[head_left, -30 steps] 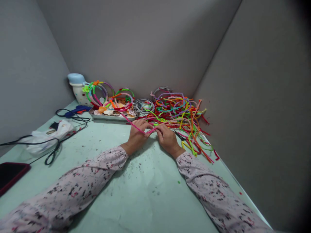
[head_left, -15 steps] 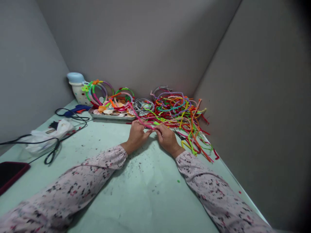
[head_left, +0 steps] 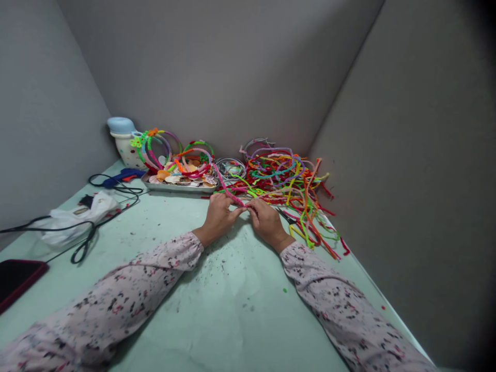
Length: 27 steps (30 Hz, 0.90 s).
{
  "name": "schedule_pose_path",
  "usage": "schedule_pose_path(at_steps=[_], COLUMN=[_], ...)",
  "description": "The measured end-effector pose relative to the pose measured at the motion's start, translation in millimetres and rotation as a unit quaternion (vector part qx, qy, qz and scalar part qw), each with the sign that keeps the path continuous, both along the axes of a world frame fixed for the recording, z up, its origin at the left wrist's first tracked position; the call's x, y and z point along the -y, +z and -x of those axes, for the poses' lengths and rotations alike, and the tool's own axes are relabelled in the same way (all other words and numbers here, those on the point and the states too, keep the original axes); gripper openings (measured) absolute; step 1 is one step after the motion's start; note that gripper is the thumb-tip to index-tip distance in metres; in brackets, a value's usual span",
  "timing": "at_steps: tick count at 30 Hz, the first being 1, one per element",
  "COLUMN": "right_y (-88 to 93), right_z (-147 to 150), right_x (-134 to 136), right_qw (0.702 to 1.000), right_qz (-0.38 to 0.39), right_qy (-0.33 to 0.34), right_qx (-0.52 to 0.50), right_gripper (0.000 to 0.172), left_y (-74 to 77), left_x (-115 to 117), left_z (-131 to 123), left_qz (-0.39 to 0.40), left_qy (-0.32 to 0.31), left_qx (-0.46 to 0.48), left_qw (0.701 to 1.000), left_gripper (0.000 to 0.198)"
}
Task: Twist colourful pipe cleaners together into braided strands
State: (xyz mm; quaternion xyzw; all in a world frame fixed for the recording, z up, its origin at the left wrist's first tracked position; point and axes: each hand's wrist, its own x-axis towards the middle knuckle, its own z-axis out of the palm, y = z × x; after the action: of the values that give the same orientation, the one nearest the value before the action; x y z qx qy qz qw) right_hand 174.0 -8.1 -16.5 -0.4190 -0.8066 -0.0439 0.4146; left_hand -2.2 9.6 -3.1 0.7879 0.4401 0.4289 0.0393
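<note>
A pink pipe cleaner (head_left: 223,183) slants up and to the left from between my hands. My left hand (head_left: 219,214) pinches it between thumb and fingers. Close beside it, my right hand (head_left: 266,221) grips the near end, its fingertips almost touching the left thumb. The fingers partly cover that end. Just behind and right of my hands lies a tangled heap of coloured pipe cleaners (head_left: 279,168). Scissors (head_left: 289,217) with dark blades rest on the table by my right hand.
A metal tray (head_left: 174,188) holds shells and fuzzy coloured hoops (head_left: 155,150). Behind it stands a cup with a blue lid (head_left: 121,125). Coiled wire (head_left: 230,168) sits beside the tray. Leftward are a black cable (head_left: 93,227), a plastic bag (head_left: 73,222) and a phone (head_left: 19,279). Grey walls enclose the table.
The free end of the pink pipe cleaner has shifted slightly to the right. Both hands keep nearly the same place and grip.
</note>
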Motion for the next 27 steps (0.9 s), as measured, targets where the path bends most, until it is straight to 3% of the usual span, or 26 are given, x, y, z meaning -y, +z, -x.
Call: schedule_pose_path(at_steps=[8, 17, 27], right_y=[-0.5, 1.2, 1.5], right_z=[0.3, 1.3, 2.2], right_x=[0.2, 2.3, 5.1], right_qw=[1.0, 1.0, 0.998], right_qz=[-0.001, 0.006, 0.006], right_qy=[-0.009, -0.008, -0.025], right_qx=[0.006, 0.026, 0.059], right_gripper=[0.017, 0.017, 0.016], left_y=[2.6, 7.5, 8.0], left_x=[1.8, 5.0, 1.2], left_z=[-0.7, -1.8, -1.2], left_qz=[-0.002, 0.043, 0.093], left_qy=[-0.003, -0.034, -0.039], left_qx=[-0.02, 0.006, 0.015], left_qw=[1.0, 0.998, 0.995], left_gripper=[0.02, 0.012, 0.017])
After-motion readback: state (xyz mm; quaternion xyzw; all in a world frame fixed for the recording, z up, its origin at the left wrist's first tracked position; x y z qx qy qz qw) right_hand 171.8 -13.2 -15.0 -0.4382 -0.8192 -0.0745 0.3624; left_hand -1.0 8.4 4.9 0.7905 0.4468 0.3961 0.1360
